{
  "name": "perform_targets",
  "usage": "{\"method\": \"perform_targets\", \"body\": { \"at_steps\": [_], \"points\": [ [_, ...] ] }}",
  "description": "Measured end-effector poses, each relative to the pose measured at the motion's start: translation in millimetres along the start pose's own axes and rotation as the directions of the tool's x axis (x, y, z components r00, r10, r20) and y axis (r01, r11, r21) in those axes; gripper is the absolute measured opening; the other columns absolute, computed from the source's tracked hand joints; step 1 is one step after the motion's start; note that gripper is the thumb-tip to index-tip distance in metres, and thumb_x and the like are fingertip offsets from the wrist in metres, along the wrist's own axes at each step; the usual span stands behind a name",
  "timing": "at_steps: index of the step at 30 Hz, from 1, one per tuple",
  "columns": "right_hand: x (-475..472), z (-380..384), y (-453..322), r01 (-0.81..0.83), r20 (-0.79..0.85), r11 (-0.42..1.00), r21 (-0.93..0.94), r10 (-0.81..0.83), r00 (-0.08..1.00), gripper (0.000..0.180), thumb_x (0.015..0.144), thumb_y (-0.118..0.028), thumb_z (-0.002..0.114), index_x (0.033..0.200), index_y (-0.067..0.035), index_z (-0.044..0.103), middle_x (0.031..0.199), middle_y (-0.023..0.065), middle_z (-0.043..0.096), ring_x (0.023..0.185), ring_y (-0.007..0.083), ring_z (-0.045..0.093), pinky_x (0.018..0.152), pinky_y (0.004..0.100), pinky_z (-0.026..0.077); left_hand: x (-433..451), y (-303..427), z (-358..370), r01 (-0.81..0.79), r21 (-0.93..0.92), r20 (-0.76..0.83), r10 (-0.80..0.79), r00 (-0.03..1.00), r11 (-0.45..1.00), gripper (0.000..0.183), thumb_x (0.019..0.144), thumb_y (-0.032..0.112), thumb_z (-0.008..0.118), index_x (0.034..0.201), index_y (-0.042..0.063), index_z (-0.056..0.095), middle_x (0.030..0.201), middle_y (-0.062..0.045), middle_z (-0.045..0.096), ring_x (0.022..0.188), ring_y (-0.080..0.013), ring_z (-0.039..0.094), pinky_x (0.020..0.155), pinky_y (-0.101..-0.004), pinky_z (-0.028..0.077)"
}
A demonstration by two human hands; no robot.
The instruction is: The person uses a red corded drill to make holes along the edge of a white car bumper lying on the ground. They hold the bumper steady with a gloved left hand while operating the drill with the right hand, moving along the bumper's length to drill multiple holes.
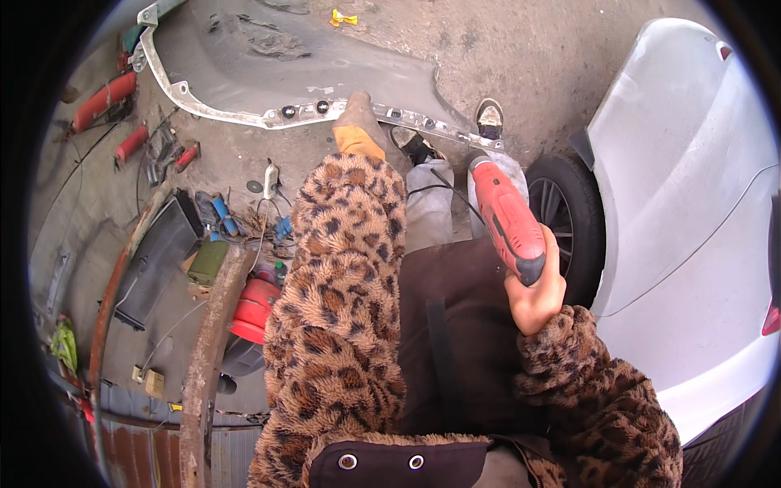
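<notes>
A grey car fender panel (341, 61) spans the upper middle, its pale flanged edge with holes and clips facing me. My left hand (359, 127), in a worn glove with an orange cuff, grips this flange near its middle; the fingers are partly hidden. My right hand (537, 290) is bare and holds a red corded power drill (509, 213) by its rear body. The drill's dark front end points at the right tip of the flange; whether they touch is unclear.
To the right stands a silver car body (683, 213) with its wheel (564, 226). My shoes (490, 116) are under the panel's edge. Leftward lie red cylinders (105, 102), a white power strip (270, 180), cables, a rusty metal beam (210, 360) and a red container (255, 310).
</notes>
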State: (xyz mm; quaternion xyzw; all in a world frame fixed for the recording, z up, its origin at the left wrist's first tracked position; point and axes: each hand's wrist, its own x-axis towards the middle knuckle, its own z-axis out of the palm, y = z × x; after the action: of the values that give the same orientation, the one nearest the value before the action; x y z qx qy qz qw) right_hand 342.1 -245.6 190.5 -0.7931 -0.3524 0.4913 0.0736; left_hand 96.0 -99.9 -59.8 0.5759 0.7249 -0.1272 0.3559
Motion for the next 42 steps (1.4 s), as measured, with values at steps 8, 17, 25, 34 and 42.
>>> {"method": "perform_targets", "body": {
  "at_steps": [8, 17, 25, 34, 42],
  "points": [
    [-3.7, -4.6, 22.6, 0.030, -0.021, 0.992, 0.119, -0.027, 0.999, 0.082, 0.081, 0.004, 0.065, 0.156, -0.003, 0.036, 0.123, 0.0268, 0.070, 0.117, 0.0403, 0.070, 0.097, 0.0411, 0.056, 40.1, -71.7, 56.7, 0.220, -0.884, 0.139, -0.219, 0.966, 0.411, 0.039, 0.101, 0.028, 0.055, 0.134, 0.008, 0.052, 0.132, -0.016, 0.057, 0.120, -0.0319, 0.059, 0.100, -0.0551, 0.056],
    [-1.4, -7.3, 25.5, -0.058, -0.035, 0.992, 0.110, 0.062, 0.997, 0.082, 0.081, 0.004, 0.065, 0.157, -0.003, 0.035, 0.123, 0.0262, 0.070, 0.116, 0.0393, 0.071, 0.096, 0.0402, 0.056, -7.4, 48.2, 23.1, 0.347, -0.936, 0.350, -0.313, 0.883, -0.067, 0.059, 0.104, 0.039, 0.059, 0.155, 0.014, 0.043, 0.149, -0.014, 0.049, 0.125, -0.0346, 0.057, 0.103, -0.0560, 0.053],
    [0.8, -12.7, 34.6, -0.009, -0.057, 0.981, 0.194, 0.021, 0.998, 0.083, 0.079, 0.004, 0.066, 0.157, -0.004, 0.036, 0.125, 0.0257, 0.070, 0.118, 0.0377, 0.070, 0.098, 0.0393, 0.055, -10.9, 68.9, 55.9, 0.503, -0.853, 0.522, -0.254, 0.814, -0.139, 0.045, 0.100, 0.025, 0.064, 0.138, 0.005, 0.050, 0.137, -0.018, 0.053, 0.123, -0.0349, 0.056, 0.101, -0.0587, 0.054],
    [10.0, -20.5, 33.6, -0.027, -0.048, 0.983, 0.182, 0.036, 0.998, 0.082, 0.079, 0.004, 0.066, 0.156, -0.005, 0.039, 0.125, 0.0251, 0.070, 0.119, 0.0371, 0.070, 0.099, 0.0395, 0.054, -18.8, 30.2, 64.5, -0.231, -0.318, 0.031, 0.253, 0.967, 0.920, 0.054, 0.080, 0.013, 0.085, 0.125, -0.003, 0.060, 0.120, -0.017, 0.066, 0.109, -0.0292, 0.068, 0.096, -0.0391, 0.059],
    [13.2, -18.6, 29.8, -0.004, -0.015, 0.978, 0.208, 0.007, 1.000, 0.083, 0.080, 0.004, 0.065, 0.157, -0.005, 0.037, 0.125, 0.0247, 0.070, 0.120, 0.0362, 0.070, 0.099, 0.0390, 0.054, 17.4, -30.2, 116.5, 0.161, -0.867, 0.170, -0.022, 0.985, 0.471, 0.034, 0.100, 0.023, 0.055, 0.128, 0.004, 0.057, 0.120, -0.018, 0.064, 0.107, -0.0341, 0.067, 0.092, -0.0524, 0.062]
  ]
}}
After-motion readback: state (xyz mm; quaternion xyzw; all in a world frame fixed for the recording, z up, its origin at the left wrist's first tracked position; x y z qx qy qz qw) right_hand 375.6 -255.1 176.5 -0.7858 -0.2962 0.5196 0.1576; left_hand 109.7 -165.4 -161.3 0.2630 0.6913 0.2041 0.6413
